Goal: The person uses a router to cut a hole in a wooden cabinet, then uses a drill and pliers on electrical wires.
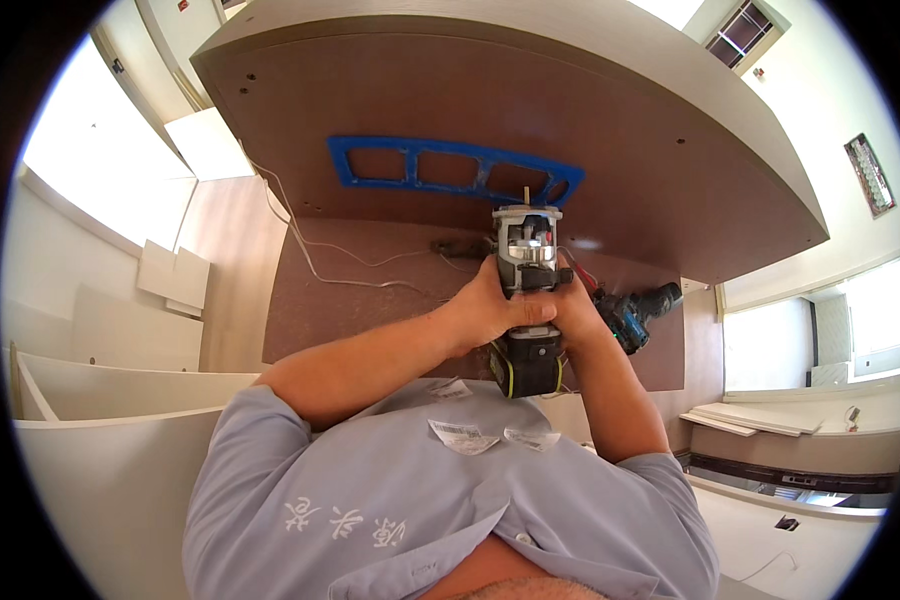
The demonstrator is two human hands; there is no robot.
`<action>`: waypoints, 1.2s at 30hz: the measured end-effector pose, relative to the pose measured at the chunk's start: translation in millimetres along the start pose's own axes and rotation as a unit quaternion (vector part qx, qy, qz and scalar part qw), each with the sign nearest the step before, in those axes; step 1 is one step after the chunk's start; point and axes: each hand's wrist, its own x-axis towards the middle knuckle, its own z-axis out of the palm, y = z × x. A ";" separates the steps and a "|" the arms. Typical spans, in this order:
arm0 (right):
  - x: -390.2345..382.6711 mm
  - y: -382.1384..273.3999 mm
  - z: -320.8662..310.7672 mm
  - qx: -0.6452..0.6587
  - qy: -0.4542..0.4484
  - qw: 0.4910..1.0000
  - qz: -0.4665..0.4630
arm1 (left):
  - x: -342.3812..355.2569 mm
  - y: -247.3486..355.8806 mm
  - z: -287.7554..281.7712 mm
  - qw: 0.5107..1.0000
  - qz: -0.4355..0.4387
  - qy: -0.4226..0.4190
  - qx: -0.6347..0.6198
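Note:
My left hand [485,310] and my right hand [570,305] grip a cordless trim router [525,240] from both sides, its bit pointing away from me, its battery toward my body. Just beyond it, a blue template [411,170] with several openings lies against the brown face of a cabinet panel [650,180]; whether the router touches it, I cannot tell. Right of my right hand, a dark blue cordless drill [630,318] lies on a lower brown board [320,310], with thin cables [310,270] running across it. A dark object [455,248] behind the router is partly hidden.
Pale loose panels [160,280] lean at the left, above a white cabinet carcass [110,450] at lower left. More white boards [750,418] are stacked at the right, beside a doorway [770,345]. A wooden floor [230,230] shows left of the brown board.

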 end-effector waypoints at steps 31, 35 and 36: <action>10.3 -58.7 -37.3 -0.109 -0.067 0.987 0.099 | 20.6 -17.8 44.2 0.991 0.039 0.068 -0.108; 7.1 -58.0 -39.0 -0.111 -0.065 0.987 0.095 | 18.2 -11.6 42.2 0.993 0.015 0.063 -0.094; 7.0 -57.4 -37.0 -0.100 -0.066 0.989 0.091 | 18.4 -10.5 40.4 0.994 0.009 0.063 -0.087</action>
